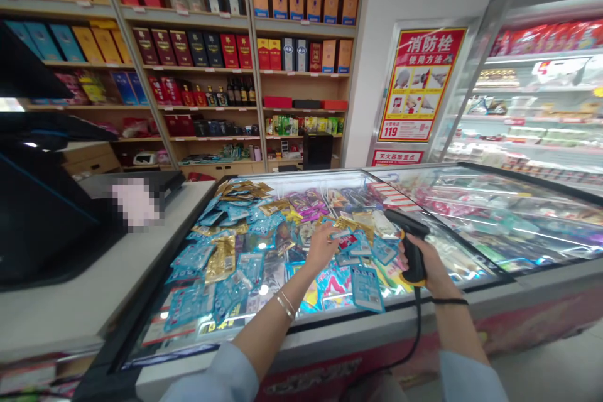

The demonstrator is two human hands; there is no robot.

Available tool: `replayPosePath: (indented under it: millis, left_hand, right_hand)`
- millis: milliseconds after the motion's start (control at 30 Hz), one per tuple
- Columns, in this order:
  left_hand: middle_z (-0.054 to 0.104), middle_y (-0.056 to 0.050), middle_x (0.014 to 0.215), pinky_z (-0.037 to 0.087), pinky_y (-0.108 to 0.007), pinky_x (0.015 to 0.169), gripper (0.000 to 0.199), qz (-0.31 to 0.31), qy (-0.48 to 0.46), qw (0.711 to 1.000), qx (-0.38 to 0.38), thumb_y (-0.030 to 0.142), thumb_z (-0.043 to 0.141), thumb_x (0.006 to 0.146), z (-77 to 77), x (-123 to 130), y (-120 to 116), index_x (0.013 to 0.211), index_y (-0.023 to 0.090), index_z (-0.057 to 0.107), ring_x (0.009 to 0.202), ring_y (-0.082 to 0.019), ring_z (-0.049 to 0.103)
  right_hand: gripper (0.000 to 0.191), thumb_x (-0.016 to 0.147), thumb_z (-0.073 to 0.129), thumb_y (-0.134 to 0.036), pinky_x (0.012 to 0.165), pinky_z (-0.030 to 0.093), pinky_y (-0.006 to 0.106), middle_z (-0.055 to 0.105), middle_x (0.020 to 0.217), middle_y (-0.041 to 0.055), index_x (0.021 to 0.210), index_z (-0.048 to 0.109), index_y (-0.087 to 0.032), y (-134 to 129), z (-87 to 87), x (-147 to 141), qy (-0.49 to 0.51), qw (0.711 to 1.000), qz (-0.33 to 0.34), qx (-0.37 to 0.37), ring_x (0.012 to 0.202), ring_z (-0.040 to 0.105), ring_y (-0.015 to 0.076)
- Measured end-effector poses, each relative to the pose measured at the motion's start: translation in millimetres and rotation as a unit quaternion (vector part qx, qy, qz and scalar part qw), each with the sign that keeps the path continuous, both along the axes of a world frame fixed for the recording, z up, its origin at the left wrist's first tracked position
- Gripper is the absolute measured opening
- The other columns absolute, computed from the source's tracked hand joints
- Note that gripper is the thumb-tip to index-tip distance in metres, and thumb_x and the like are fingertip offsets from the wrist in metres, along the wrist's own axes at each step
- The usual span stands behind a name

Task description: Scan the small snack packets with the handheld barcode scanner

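Note:
My right hand [431, 264] is wrapped round the grip of a black and yellow barcode scanner [414, 257], its head tilted over the packets and its cable hanging down the front. To its left, my left hand [323, 245] reaches over the freezer's glass lid, fingers bent at the edge of a small blue packet [340, 234]. Many blue and gold snack packets lie loose on the glass, among them a gold packet [221, 260] at left and a blue packet [367, 289] near the front edge. A red and blue packet [347, 242] lies just beneath my left fingertips.
A counter [61, 308] with a dark screen stands along the left. The chest freezer [471, 264] continues right under glass. Shelves [202, 75] of boxed bottles line the back wall, beside a red fire-hydrant poster [414, 85]. An open chiller [532, 107] stands at right.

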State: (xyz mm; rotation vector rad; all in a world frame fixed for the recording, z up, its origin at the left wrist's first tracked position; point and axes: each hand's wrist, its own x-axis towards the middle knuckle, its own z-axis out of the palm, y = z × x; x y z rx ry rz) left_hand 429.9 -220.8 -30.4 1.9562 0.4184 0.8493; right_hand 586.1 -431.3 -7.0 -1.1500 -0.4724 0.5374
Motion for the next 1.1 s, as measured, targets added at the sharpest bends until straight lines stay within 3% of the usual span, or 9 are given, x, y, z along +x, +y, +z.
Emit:
replayPosePath:
  millis: [100,200,333,467,600,733,900,1100]
  left_hand:
    - [0.067,-0.012,0.124,0.057,-0.037,0.088,0.017,0.009,0.002,1.0,0.001,0.012,0.064,0.079,16.1,-11.2,12.0,0.091,0.018,0.074,0.118,-0.025,0.062]
    - [0.072,-0.01,0.115,0.055,-0.038,0.093,0.016,0.033,-0.014,0.999,0.005,0.015,0.063,0.08,35.6,-37.9,41.1,0.092,0.019,0.075,0.11,-0.023,0.065]
    - [0.073,-0.01,0.113,0.053,-0.038,0.093,0.017,0.092,-0.022,0.995,0.021,0.019,0.064,0.078,58.5,-99.6,94.7,0.09,0.018,0.075,0.103,-0.023,0.068]
    - [0.076,-0.008,0.098,0.054,-0.036,0.087,0.019,0.153,0.01,0.987,0.042,0.03,0.065,0.076,69.6,-169.8,142.7,0.088,0.019,0.074,0.092,-0.023,0.069]
    - [0.075,-0.005,0.095,0.053,-0.033,0.082,0.025,0.209,0.079,0.971,0.08,0.035,0.062,0.074,66.6,-221.4,172.9,0.091,0.02,0.072,0.088,-0.022,0.068]
    - [0.075,-0.005,0.093,0.05,-0.032,0.08,0.025,0.238,0.18,0.946,0.126,0.038,0.064,0.072,55.9,-245.8,190.8,0.087,0.021,0.072,0.084,-0.023,0.067]
    - [0.074,-0.005,0.083,0.046,-0.028,0.074,0.03,0.205,0.292,0.924,0.137,0.049,0.068,0.069,42.0,-249.8,202.1,0.078,0.021,0.072,0.082,-0.023,0.066]
    - [0.071,-0.005,0.081,0.044,-0.028,0.075,0.046,0.212,0.355,0.894,0.175,0.055,0.085,0.042,31.6,-241.9,203.3,0.068,0.022,0.065,0.092,-0.029,0.063]
  right_hand:
    - [0.035,0.065,0.082,-0.043,0.032,0.043,0.022,0.059,0.058,-0.0025,0.082,0.064,-0.018,4.8,9.1,-9.8,0.011,1.0,0.011,-0.006,0.038,0.051,0.011]
    - [0.036,0.065,0.083,-0.042,0.032,0.044,0.021,0.059,0.059,-0.0027,0.087,0.065,-0.019,15.2,26.3,-27.0,-0.007,0.999,0.031,-0.007,0.04,0.051,0.011]
    - [0.039,0.064,0.083,-0.043,0.033,0.045,0.022,0.059,0.059,-0.0022,0.089,0.065,-0.019,40.8,50.9,-58.8,-0.029,0.997,0.067,0.0,0.04,0.051,0.0117]
    - [0.033,0.066,0.08,-0.044,0.034,0.045,0.023,0.06,0.059,-0.0013,0.08,0.063,-0.02,76.2,62.9,-91.4,-0.057,0.993,0.099,0.022,0.04,0.052,0.0117]
    - [0.034,0.067,0.079,-0.046,0.034,0.043,0.023,0.061,0.059,-0.0009,0.074,0.06,-0.019,111.0,63.0,-119.0,-0.061,0.987,0.148,0.023,0.04,0.053,0.0118]
    - [0.034,0.068,0.078,-0.046,0.036,0.044,0.023,0.061,0.056,-0.0006,0.071,0.059,-0.018,137.9,57.8,-137.0,-0.076,0.978,0.194,0.01,0.04,0.053,0.0113]
    - [0.035,0.066,0.079,-0.046,0.035,0.042,0.022,0.059,0.053,-0.0021,0.075,0.06,-0.019,159.8,48.1,-145.2,-0.071,0.976,0.207,0.009,0.039,0.051,0.0111]
    - [0.034,0.069,0.077,-0.048,0.035,0.044,0.022,0.061,0.055,-0.001,0.072,0.059,-0.019,167.9,36.9,-148.1,-0.078,0.97,0.231,0.001,0.037,0.051,0.0107]
